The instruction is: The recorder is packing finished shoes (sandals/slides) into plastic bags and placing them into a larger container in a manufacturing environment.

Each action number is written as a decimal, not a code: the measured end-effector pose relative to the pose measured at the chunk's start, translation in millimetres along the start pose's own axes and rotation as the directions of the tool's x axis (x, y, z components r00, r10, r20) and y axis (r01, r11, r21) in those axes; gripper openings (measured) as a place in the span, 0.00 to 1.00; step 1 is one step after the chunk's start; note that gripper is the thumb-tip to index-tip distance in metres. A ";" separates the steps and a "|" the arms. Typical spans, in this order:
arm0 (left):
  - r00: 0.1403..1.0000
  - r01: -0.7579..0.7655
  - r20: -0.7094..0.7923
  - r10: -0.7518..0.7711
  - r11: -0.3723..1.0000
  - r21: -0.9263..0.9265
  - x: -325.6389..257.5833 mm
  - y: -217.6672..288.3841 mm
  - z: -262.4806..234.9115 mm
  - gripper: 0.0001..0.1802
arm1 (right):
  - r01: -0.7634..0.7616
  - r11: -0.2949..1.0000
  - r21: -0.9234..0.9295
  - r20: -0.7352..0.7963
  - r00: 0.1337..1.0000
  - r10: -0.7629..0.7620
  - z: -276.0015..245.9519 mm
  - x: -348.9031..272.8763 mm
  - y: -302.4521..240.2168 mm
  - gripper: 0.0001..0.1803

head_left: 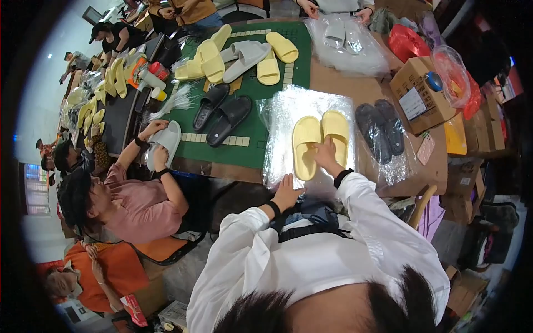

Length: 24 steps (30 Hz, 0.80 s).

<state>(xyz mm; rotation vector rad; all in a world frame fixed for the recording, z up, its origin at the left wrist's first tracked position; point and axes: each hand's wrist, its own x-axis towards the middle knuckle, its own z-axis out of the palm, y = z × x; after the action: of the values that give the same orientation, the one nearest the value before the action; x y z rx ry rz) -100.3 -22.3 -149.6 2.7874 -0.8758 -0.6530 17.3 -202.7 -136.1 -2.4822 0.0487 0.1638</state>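
A pair of yellow slippers [306, 147] lies side by side, toes away from me, on a stack of clear plastic bags [278, 125]. My right hand [328, 154] is on the pair, with its fingers closed at the inner edges where the two slippers meet. At the near edge of the bags, my left hand [287, 193] rests with fingers stretched out and thumb apart, holding nothing. Right of the stack sits a dark grey pair of slippers [373, 133] in clear plastic.
Yellow slippers [211, 61], grey slippers [247, 61] and black slippers [230, 119] lie on the green mat [302, 55]. A cardboard box [422, 94] and a phone [426, 149] are at the right. To my left, a co-worker [144, 205] handles a pale grey slipper [166, 141]; another person's hands [308, 8] hold bagged slippers across the table.
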 end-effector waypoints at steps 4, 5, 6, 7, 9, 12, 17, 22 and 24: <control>0.999 -0.004 0.052 0.001 0.998 0.056 2.5 1.5 1.9 0.26 | 0.019 0.970 -0.241 0.125 0.992 0.012 -6.5 10.4 -4.7 0.23; 0.999 -0.030 0.039 0.025 0.990 0.136 6.0 4.4 -0.2 0.26 | -0.051 0.988 -0.144 0.092 0.994 0.065 -10.5 13.0 -1.7 0.21; 0.998 -0.059 0.026 0.054 0.975 0.214 8.1 5.8 -2.0 0.26 | -0.121 0.992 -0.044 0.061 0.991 0.123 -14.9 14.2 2.3 0.20; 0.983 -0.177 -0.005 0.185 0.949 0.262 9.8 4.3 -1.0 0.25 | -0.095 0.995 -0.019 -0.036 0.995 0.094 -19.8 14.5 11.2 0.17; 0.967 -0.257 0.054 0.251 0.946 0.199 7.1 -0.2 -11.2 0.25 | -0.059 0.975 0.213 -0.138 0.986 0.090 -31.3 -0.7 -0.1 0.16; 0.931 -0.356 0.139 0.338 0.925 0.136 12.9 -9.4 -26.4 0.25 | -0.119 0.750 0.651 -0.163 0.943 0.291 -66.4 -23.4 -13.1 0.15; 0.960 -0.278 0.154 0.235 0.871 0.406 30.5 -22.1 -31.4 0.29 | -0.347 0.374 0.860 0.153 0.875 0.460 -116.9 -82.6 15.3 0.13; 0.886 -0.338 -0.200 0.418 0.878 0.338 52.0 -28.9 -22.3 0.22 | -0.401 0.450 0.798 0.251 0.900 0.358 -116.8 -162.0 33.6 0.14; 0.805 -0.537 -0.194 0.560 0.828 0.163 51.0 -28.2 -54.9 0.10 | -0.429 0.638 0.640 0.269 0.902 0.337 -111.8 -190.8 28.6 0.15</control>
<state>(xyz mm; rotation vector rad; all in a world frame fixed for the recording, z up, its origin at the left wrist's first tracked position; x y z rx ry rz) -23.9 -28.0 -126.3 2.4124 -1.5989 -0.1790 -162.2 -294.4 -40.7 -1.6670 0.5046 0.4045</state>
